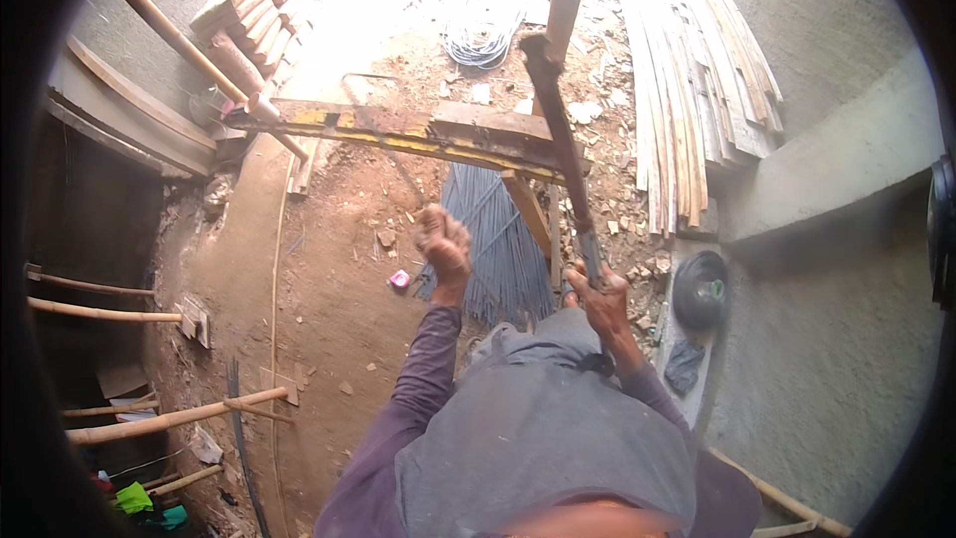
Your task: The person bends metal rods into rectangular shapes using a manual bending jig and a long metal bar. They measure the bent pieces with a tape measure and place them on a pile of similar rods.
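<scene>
My left hand (pixel 444 249) is closed just above a bundle of grey steel rods (pixel 483 219); a thin, faint rod appears behind it, but what the fingers hold is unclear. My right hand (pixel 604 304) grips a long dark metal bar tool (pixel 563 139), raised upright with a forked-looking head at the top. The bar crosses the right end of a raised, worn yellow-and-black beam (pixel 388 134), which has a wooden brace (pixel 530 209) beneath. A small pink object (pixel 400 279) lies on the dirt left of the rods.
Stacked planks (pixel 667 110) line the right beside a concrete ledge (pixel 807 144) and a black round container (pixel 700 289). A wire coil (pixel 478 50) and log pile (pixel 254 30) sit farther back. Bamboo poles (pixel 174 423) project along the left by a dark recess (pixel 95 229).
</scene>
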The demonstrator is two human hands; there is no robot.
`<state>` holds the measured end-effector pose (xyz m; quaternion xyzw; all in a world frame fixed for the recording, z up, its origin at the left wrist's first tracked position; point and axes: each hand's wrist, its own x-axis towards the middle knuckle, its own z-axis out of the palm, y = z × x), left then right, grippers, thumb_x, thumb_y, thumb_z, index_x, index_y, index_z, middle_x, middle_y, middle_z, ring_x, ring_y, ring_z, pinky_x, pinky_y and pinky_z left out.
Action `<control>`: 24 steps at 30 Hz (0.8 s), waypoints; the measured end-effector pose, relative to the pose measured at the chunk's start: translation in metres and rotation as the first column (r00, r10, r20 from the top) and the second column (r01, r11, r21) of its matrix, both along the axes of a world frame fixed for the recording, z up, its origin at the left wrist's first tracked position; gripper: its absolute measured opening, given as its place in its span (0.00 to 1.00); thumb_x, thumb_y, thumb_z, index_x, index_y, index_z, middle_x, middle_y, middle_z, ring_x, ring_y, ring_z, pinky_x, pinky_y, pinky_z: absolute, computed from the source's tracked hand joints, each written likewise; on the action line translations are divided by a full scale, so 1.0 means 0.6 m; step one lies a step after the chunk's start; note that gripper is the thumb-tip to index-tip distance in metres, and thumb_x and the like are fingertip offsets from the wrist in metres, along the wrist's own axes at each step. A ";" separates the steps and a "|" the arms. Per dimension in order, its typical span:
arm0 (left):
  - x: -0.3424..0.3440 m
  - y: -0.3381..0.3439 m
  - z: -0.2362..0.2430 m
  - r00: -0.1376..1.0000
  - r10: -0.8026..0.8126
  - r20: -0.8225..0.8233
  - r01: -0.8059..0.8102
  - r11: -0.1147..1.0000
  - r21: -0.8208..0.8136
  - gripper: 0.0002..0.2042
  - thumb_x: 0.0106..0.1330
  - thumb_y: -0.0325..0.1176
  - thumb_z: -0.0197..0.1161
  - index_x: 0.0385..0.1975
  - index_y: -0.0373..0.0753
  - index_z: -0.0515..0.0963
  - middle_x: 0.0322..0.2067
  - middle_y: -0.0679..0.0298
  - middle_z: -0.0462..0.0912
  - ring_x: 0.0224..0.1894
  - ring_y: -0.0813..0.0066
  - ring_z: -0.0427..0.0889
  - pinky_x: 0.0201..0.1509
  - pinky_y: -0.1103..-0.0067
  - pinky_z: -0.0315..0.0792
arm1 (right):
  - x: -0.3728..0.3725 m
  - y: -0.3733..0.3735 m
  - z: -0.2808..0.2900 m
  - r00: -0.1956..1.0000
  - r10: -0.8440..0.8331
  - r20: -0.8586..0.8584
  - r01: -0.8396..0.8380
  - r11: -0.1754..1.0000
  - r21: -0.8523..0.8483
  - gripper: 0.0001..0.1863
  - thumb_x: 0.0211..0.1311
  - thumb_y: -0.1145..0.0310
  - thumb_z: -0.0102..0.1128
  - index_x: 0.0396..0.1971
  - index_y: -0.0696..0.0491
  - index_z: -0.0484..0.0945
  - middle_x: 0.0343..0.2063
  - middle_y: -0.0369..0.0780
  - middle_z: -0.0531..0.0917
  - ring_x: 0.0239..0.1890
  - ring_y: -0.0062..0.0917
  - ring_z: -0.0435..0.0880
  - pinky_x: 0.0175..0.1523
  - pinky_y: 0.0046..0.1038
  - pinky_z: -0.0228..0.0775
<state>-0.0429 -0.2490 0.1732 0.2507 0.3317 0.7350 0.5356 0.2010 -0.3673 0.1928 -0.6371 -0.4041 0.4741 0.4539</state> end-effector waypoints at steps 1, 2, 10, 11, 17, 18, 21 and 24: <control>0.038 0.003 0.001 0.997 -0.003 -0.072 0.004 1.000 0.017 0.14 0.77 0.43 0.54 0.35 0.39 0.73 0.15 0.73 0.65 0.13 0.85 0.63 0.16 0.83 0.62 | -0.010 0.008 0.006 0.999 0.004 -0.035 -0.003 1.000 0.020 0.16 0.63 0.65 0.70 0.46 0.60 0.83 0.30 0.32 0.84 0.31 0.11 0.78 0.35 0.20 0.72; 0.074 0.004 0.004 0.985 0.003 -0.170 0.007 0.998 0.057 0.13 0.77 0.42 0.56 0.37 0.38 0.75 0.16 0.72 0.69 0.14 0.85 0.66 0.18 0.83 0.66 | -0.019 0.018 0.010 0.998 0.014 -0.068 -0.011 0.999 0.042 0.17 0.63 0.65 0.70 0.47 0.59 0.82 0.31 0.32 0.84 0.31 0.12 0.78 0.35 0.20 0.72; 0.218 -0.020 0.040 0.909 -0.308 -0.279 0.243 0.939 -0.245 0.07 0.69 0.32 0.66 0.39 0.34 0.82 0.29 0.65 0.85 0.32 0.81 0.83 0.37 0.81 0.77 | 0.042 0.032 0.016 0.994 -0.088 0.061 0.088 0.996 0.006 0.21 0.61 0.64 0.72 0.50 0.60 0.82 0.29 0.34 0.84 0.26 0.13 0.77 0.31 0.20 0.70; 0.230 -0.025 0.038 0.884 -0.340 -0.322 0.270 0.932 -0.244 0.09 0.70 0.31 0.65 0.39 0.30 0.81 0.33 0.61 0.86 0.35 0.76 0.85 0.39 0.79 0.80 | 0.063 0.027 0.013 0.985 -0.078 0.151 0.085 0.996 -0.037 0.20 0.61 0.63 0.72 0.48 0.60 0.82 0.27 0.35 0.86 0.26 0.13 0.78 0.30 0.20 0.69; 0.240 -0.021 -0.003 0.684 -0.215 -0.697 0.287 0.958 -0.013 0.11 0.69 0.34 0.66 0.39 0.31 0.82 0.36 0.60 0.86 0.36 0.70 0.86 0.39 0.73 0.80 | 0.205 0.038 0.009 0.977 0.022 0.211 -0.001 0.995 -0.097 0.17 0.62 0.61 0.73 0.41 0.60 0.83 0.26 0.36 0.86 0.25 0.14 0.81 0.31 0.18 0.71; 0.208 0.000 -0.010 0.708 -0.209 -0.674 0.193 0.976 -0.100 0.12 0.67 0.35 0.66 0.39 0.30 0.82 0.38 0.56 0.86 0.40 0.66 0.85 0.42 0.71 0.79 | 0.231 0.041 0.014 0.977 0.034 0.210 -0.011 0.994 -0.111 0.16 0.62 0.61 0.73 0.40 0.59 0.84 0.25 0.36 0.86 0.25 0.14 0.81 0.30 0.17 0.70; 0.096 0.114 -0.020 0.221 0.474 -0.852 -0.508 0.802 0.314 0.16 0.72 0.41 0.62 0.45 0.31 0.79 0.43 0.49 0.84 0.48 0.56 0.83 0.55 0.69 0.74 | 0.305 0.062 0.033 0.982 0.109 0.153 -0.093 0.989 -0.111 0.16 0.62 0.59 0.73 0.38 0.58 0.85 0.22 0.34 0.84 0.22 0.11 0.78 0.26 0.16 0.66; 0.022 0.201 -0.026 0.189 0.220 -0.957 -0.198 0.963 0.183 0.20 0.75 0.47 0.58 0.44 0.32 0.81 0.35 0.58 0.83 0.37 0.67 0.81 0.41 0.74 0.74 | 0.362 0.096 0.042 0.964 0.168 0.207 -0.137 0.978 -0.156 0.16 0.61 0.57 0.73 0.35 0.56 0.85 0.21 0.33 0.84 0.20 0.09 0.75 0.24 0.15 0.62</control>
